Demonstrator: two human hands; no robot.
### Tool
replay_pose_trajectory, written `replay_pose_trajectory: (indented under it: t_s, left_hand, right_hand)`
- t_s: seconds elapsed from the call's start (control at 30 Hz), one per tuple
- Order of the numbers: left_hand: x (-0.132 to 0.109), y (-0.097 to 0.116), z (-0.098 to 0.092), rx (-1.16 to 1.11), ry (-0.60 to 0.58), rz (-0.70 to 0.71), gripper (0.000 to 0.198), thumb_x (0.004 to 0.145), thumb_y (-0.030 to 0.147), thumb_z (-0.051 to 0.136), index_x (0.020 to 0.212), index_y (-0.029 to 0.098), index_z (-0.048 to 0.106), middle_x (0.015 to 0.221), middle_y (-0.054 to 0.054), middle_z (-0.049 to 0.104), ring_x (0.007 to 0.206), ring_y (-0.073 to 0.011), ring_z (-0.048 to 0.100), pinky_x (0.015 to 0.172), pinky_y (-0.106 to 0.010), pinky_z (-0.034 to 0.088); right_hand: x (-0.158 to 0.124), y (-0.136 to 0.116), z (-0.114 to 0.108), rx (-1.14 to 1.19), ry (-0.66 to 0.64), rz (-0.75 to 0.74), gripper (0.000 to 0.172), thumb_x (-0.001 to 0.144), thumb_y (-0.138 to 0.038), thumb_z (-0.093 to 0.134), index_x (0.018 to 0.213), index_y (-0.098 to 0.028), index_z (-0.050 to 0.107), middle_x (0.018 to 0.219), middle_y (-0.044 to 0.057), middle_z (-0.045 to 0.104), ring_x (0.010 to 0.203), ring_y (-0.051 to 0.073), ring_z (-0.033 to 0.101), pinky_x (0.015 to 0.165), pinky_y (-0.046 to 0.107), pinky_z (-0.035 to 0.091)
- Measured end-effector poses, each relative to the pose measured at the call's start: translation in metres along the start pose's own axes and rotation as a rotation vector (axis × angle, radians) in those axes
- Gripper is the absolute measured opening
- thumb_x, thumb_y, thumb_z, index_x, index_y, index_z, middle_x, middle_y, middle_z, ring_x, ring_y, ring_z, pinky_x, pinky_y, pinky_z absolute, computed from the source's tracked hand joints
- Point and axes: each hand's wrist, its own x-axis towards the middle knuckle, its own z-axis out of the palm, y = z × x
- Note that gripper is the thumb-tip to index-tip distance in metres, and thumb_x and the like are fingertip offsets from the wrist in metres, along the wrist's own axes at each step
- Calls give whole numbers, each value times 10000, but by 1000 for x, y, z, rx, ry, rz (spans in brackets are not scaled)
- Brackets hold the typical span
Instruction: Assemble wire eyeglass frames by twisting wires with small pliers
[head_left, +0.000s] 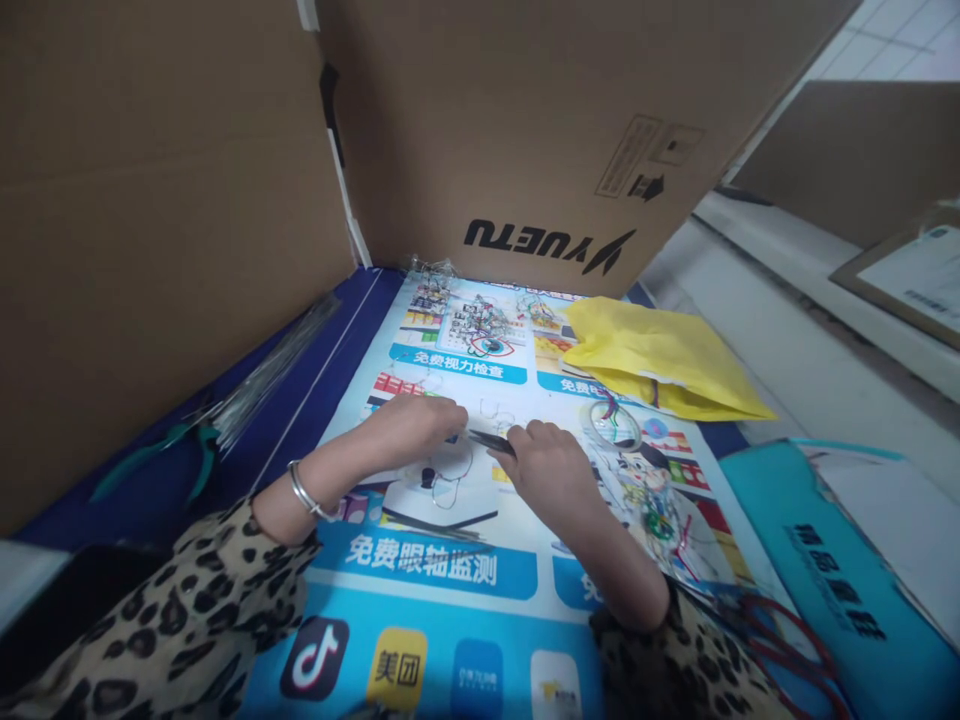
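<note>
Near the middle of the printed poster [480, 590], my left hand [420, 428] is closed in a pinch; what its fingertips hold is too small to make out. Just to its right, my right hand [551, 465] is wrapped round dark-tipped pliers [491, 441], whose tip points at the left fingertips. A thin bent wire [448, 492] lies below and between the hands. Farther back on the poster is a pile of small wire pieces [480, 318]. Several straight wires [439, 530] lie below the left hand.
Cardboard walls [525, 120] stand behind and at the left. Teal-handled pliers [202, 460] and a wire bundle [274, 370] lie left. To the right are a yellow bag [667, 350], a tape roll [615, 425], red-handled scissors [795, 640] and a teal package [840, 560].
</note>
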Motion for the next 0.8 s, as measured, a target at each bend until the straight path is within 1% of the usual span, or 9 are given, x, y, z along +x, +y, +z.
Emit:
replay_pose_trajectory:
  t_s: [0.1,0.2,0.33,0.5,0.63,0.8]
  left_hand:
    - [1,0,3,-43,16,34,147,829,170,408,811,191,552,791,-17,596,677,-138,541,543,-222,320]
    - [2,-2,5,-127,13,57,151,826,153,404,791,183,548,782,-13,593,667,-129,526,562,-217,328]
    - [4,-3,5,-277,-7,54,177,838,159,390,802,173,564,773,-10,600,688,-124,526,606,-215,352]
    - [4,-4,3,-411,-22,41,235,870,185,343,847,168,576,747,0,601,653,-110,526,601,-210,363]
    - [4,-6,5,-367,16,30,233,883,209,340,853,167,567,771,-5,603,673,-114,532,616,-213,371]
    - [4,-11,13,-97,53,9,171,852,189,392,791,175,551,782,-24,604,706,-147,551,587,-228,351]
  right_hand:
    - [0,0,6,-4,-10,-3,288,853,-441,457,899,-178,565,849,96,603,809,217,549,681,299,335]
    - [0,0,12,9,-41,0,297,862,-440,443,893,-170,564,820,92,615,761,200,573,635,282,336]
    - [1,1,21,36,-61,-5,281,877,-425,422,878,-179,557,788,73,627,696,183,584,582,264,323]
    - [1,3,27,45,-68,-6,301,879,-438,410,845,-179,558,763,64,628,678,173,587,564,253,309]
    - [0,4,26,40,-74,-5,299,880,-439,407,851,-187,566,759,54,621,680,176,586,570,259,313]
    - [0,6,22,35,-21,22,244,861,-388,461,874,-177,583,824,81,609,801,197,564,658,282,325]
